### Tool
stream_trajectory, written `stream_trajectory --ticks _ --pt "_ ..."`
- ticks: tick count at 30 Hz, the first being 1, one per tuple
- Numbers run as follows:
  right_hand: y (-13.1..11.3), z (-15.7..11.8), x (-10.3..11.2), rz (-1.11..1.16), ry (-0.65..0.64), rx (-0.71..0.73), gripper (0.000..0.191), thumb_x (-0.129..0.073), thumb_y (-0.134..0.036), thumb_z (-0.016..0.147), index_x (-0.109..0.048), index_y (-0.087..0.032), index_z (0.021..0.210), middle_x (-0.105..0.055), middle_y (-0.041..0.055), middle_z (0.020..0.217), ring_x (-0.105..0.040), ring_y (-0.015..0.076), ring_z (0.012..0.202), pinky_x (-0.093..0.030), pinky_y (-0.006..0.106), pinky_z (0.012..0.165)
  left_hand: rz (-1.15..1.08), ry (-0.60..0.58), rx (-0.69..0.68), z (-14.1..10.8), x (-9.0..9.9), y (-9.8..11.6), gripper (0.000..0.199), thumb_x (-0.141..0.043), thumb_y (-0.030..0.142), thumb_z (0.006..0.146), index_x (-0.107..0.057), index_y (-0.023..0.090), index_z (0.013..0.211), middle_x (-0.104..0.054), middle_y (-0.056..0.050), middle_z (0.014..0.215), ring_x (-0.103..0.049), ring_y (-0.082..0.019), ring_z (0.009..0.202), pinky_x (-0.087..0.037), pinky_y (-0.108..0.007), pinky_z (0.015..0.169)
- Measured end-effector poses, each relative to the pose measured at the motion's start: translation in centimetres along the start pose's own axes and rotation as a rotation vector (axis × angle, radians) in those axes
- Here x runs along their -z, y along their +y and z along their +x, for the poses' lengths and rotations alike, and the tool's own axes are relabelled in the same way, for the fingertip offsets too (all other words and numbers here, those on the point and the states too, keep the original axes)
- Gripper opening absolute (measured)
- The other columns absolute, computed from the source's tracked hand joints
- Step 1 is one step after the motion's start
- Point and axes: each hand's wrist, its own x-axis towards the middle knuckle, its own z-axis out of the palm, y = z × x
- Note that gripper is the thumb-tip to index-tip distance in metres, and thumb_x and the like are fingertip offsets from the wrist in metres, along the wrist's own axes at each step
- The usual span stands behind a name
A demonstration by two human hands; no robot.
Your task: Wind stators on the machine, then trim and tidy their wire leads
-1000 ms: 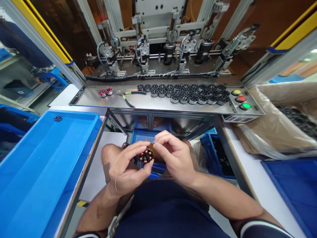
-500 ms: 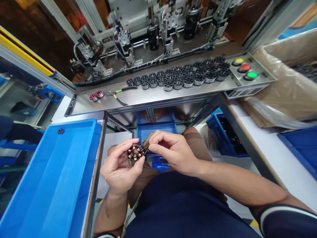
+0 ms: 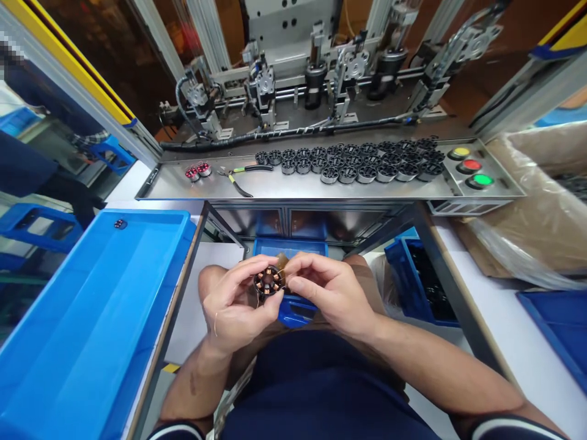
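My left hand (image 3: 241, 305) is closed around the rim of a round black motor stator (image 3: 269, 282) with copper windings, its face turned up toward me. My right hand (image 3: 332, 293) pinches a thin copper wire (image 3: 283, 272) at the stator's right side, thumb against forefinger. Another loose wire end (image 3: 216, 324) shows against my left hand. Behind the stator, a brownish thing (image 3: 282, 261) is mostly hidden by my fingers. Both hands are above my lap.
On the metal ledge ahead stand rows of black stators (image 3: 351, 162), cutting pliers (image 3: 241, 176) and two red-wound stators (image 3: 197, 172). Buttons (image 3: 470, 166) sit at the right. A blue tray (image 3: 82, 318) with one stator (image 3: 120, 224) lies left; a cardboard box (image 3: 523, 195) stands right. A person (image 3: 55, 140) is far left.
My right fingers have come closer to the stator, and the wire stretch between them looks shorter. The camera view has turned, shifting the ledge rightward in the picture.
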Motion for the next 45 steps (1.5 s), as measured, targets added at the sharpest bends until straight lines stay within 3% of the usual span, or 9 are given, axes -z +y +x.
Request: stream_trajectory --ticks 7,17,23,27,31,34,39,42,45 --pt "-0.3 -0.2 0.3 -0.206 0.042 0.236 0.021 -0.070 -0.034 0.090 -0.069 -0.020 0.075 -0.065 0.0014 0.070 -0.060 0.0132 0.064 -0.052 0.027 0.063 -0.016 -0.023 0.009 0.0 0.1 -0.3 0.046 -0.078 0.007 0.070 -0.070 0.021 0.113 -0.078 -0.007 0.106 -0.074 -0.022 0.101 -0.064 -0.034 0.087" --pt "-1.6 0.9 0.7 -0.518 -0.106 0.495 0.007 -0.063 -0.018 0.090 -0.069 -0.020 0.087 -0.069 0.0054 0.076 -0.065 0.0179 0.071 -0.056 0.033 0.066 -0.247 -0.068 0.173 0.8 0.3 0.4 0.038 -0.073 0.008 0.071 -0.070 0.019 0.107 -0.079 -0.007 0.098 -0.077 -0.020 0.086 -0.065 -0.027 0.075" --pt "-1.0 -0.5 -0.4 -0.494 -0.014 0.537 0.014 -0.065 -0.007 0.086 -0.068 -0.021 0.083 -0.068 0.0031 0.071 -0.065 0.0172 0.068 -0.055 0.033 0.065 -0.110 0.008 0.073 0.4 0.1 0.4 0.047 -0.073 0.004 0.068 -0.070 0.021 0.111 -0.078 -0.004 0.103 -0.075 -0.018 0.093 -0.064 -0.026 0.083" --pt "-0.6 -0.7 -0.4 -0.444 -0.070 0.595 0.016 -0.065 -0.006 0.085 -0.069 -0.021 0.088 -0.069 0.0034 0.072 -0.065 0.0181 0.069 -0.056 0.036 0.067 -0.100 0.046 0.032 0.3 0.0 0.6 0.051 -0.073 0.002 0.066 -0.070 0.022 0.113 -0.078 -0.003 0.104 -0.075 -0.019 0.096 -0.063 -0.026 0.084" --pt "-1.3 0.5 0.9 -0.410 -0.128 0.587 0.019 -0.075 -0.014 0.084 -0.073 -0.023 0.101 -0.069 0.0056 0.084 -0.066 0.0191 0.079 -0.056 0.035 0.070 -0.293 -0.031 0.189 0.7 0.3 1.0 0.043 -0.073 0.005 0.070 -0.072 0.022 0.108 -0.079 -0.004 0.100 -0.076 -0.018 0.086 -0.064 -0.025 0.076" --pt "-2.4 1.9 1.6 -0.408 -0.284 0.587 0.029 -0.080 -0.026 0.081 -0.073 -0.025 0.110 -0.068 0.0088 0.103 -0.065 0.0200 0.095 -0.058 0.035 0.079 -0.496 -0.120 0.352 1.0 0.4 1.1 0.031 -0.078 0.014 0.071 -0.074 0.021 0.101 -0.080 -0.005 0.093 -0.077 -0.020 0.082 -0.062 -0.023 0.067" --pt "-3.4 3.4 1.7 -0.453 -0.533 0.690 0.020 -0.071 -0.034 0.089 -0.074 -0.016 0.098 -0.069 0.0130 0.106 -0.065 0.0195 0.099 -0.057 0.038 0.084 -0.633 -0.178 0.589 1.0 0.2 1.1 0.038 -0.089 0.033 0.061 -0.076 0.017 0.093 -0.079 -0.006 0.088 -0.074 -0.021 0.077 -0.061 -0.026 0.069" --pt "-3.3 3.4 1.3 -0.504 -0.509 0.795 0.018 -0.067 -0.031 0.093 -0.073 -0.015 0.088 -0.071 0.0129 0.104 -0.065 0.0191 0.098 -0.056 0.040 0.084 -0.703 -0.218 0.661 1.0 0.3 1.1 0.039 -0.090 0.034 0.060 -0.076 0.016 0.091 -0.079 -0.006 0.086 -0.073 -0.019 0.074 -0.059 -0.024 0.065" --pt "-2.8 2.5 1.1 -0.611 -0.356 0.921 0.009 -0.068 -0.023 0.092 -0.072 -0.016 0.088 -0.071 0.0109 0.102 -0.065 0.0182 0.094 -0.057 0.037 0.079 -0.758 -0.242 0.692 1.1 0.4 1.1 0.040 -0.089 0.036 0.062 -0.074 0.016 0.093 -0.079 -0.007 0.085 -0.072 -0.018 0.068 -0.057 -0.022 0.057"
